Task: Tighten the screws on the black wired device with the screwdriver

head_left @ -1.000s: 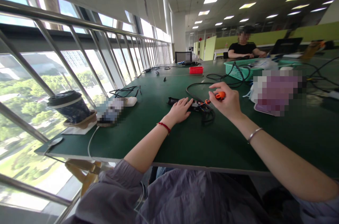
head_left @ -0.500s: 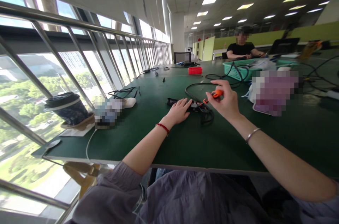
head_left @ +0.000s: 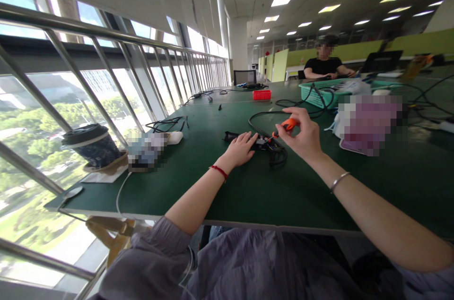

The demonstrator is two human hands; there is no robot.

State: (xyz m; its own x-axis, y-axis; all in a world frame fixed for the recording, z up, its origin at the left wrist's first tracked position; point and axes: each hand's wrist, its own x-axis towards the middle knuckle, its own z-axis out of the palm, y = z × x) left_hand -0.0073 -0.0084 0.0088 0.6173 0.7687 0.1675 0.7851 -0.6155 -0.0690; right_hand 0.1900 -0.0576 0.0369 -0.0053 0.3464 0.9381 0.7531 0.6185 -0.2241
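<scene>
Far L: smooth round metal railing, then tapered cup w/ dark ridged lid & patterned sleeve, near table's L edge. Beside it, pixelated item, small rounded white case & thin black cables, loosely looped. Table top is flat, dark green, dull sheen.

Mid: L hand palm down, fingers extended & slightly apart, resting on the long narrow black device, gripping nothing as far as seen. Device lies on table in front of wearer, partly under that hand; R end shows exposed innards & thin coloured wires, w/ rubbery-looking black cord bunched beside. Seems mid-job: housing is open, closing it up looks not done; no. of steps left can't be told, nor whether any screw or wire is finished. Small red plastic box farther back.

R hand mostly closed, thumb & fingers pinching orange-handled screwdriver, thin shaft angled down-L to the wires; exact tip contact unclear. Shiny bangle on wrist.

Far R: green perforated plastic basket w/ cables over rim, pixelated pink item, seated person behind
</scene>
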